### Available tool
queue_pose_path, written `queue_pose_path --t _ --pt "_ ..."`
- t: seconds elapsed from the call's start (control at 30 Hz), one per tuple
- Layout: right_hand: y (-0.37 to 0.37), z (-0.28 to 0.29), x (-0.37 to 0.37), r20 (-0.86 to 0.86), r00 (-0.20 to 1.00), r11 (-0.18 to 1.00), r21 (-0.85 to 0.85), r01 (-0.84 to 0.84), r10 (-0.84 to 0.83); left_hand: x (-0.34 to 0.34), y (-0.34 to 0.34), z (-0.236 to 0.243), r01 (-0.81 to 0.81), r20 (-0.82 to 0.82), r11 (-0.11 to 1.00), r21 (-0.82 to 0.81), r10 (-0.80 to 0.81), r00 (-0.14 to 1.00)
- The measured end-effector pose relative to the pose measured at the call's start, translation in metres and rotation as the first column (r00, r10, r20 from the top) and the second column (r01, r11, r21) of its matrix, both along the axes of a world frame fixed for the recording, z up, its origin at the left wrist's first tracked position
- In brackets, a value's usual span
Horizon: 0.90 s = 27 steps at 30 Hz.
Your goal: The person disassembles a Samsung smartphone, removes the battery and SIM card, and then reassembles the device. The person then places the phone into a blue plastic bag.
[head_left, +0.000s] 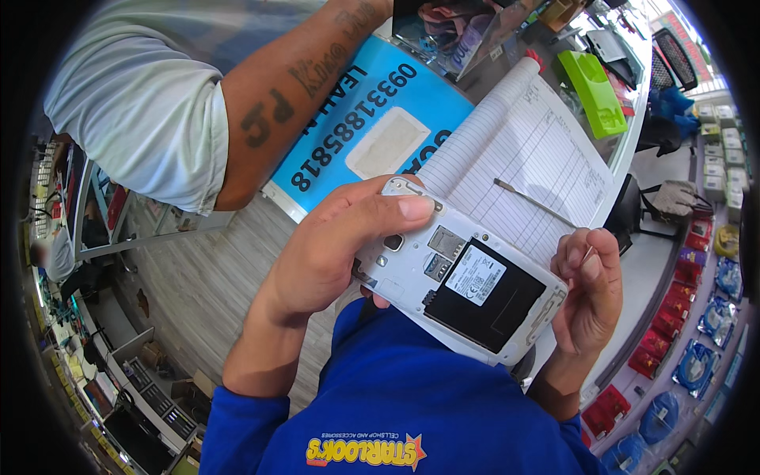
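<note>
In my left hand (324, 245) is a white smartphone (396, 281) with its back cover off, thumb lying on its upper left end and fingers underneath. The phone's inner side faces up and shows a black battery bay (507, 313) with a white label. Metal card slots (442, 252) sit beside the bay. At the phone's right end is my right hand (590, 277), its fingers curled in a pinch. Something thin and pale may be between thumb and fingertip, too small to name. A slim metal screwdriver-like tool (538, 203) lies on an open lined notebook (507, 150) beyond the phone.
A blue printed sign (372, 119) lies on the counter, with another person's forearm (277, 95) resting over it. Beyond the notebook is a bright green tray (592, 93). Packaged accessories (669, 324) line the right side. Wooden-look floor (237, 277) shows at left.
</note>
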State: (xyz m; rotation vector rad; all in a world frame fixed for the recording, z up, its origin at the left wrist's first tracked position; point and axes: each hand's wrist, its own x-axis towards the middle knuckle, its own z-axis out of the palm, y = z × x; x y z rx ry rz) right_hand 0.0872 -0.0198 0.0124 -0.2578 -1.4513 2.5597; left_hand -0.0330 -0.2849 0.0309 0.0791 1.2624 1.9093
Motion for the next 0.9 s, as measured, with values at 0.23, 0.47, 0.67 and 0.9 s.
queue_pose_path --t 0.23,0.47,0.67,0.9 --pt "-0.003 0.000 0.001 0.030 1.000 1.000 0.004 -0.008 0.008 -0.003 0.005 0.002 0.036 0.004 0.998 -0.044 -0.036 0.999" --pt "-0.010 -0.001 0.003 0.050 0.998 0.999 -0.018 -0.045 0.046 -0.007 0.006 0.004 0.122 0.034 0.992 0.015 -0.123 0.992" --pt "-0.015 0.000 0.006 0.094 0.995 0.999 -0.006 -0.034 0.035 -0.007 0.010 0.006 0.139 0.043 0.990 -0.008 -0.138 0.989" --pt "-0.018 0.004 0.009 0.123 0.992 1.000 -0.003 -0.019 0.019 -0.008 0.014 0.010 0.188 0.040 0.982 -0.014 -0.187 0.982"
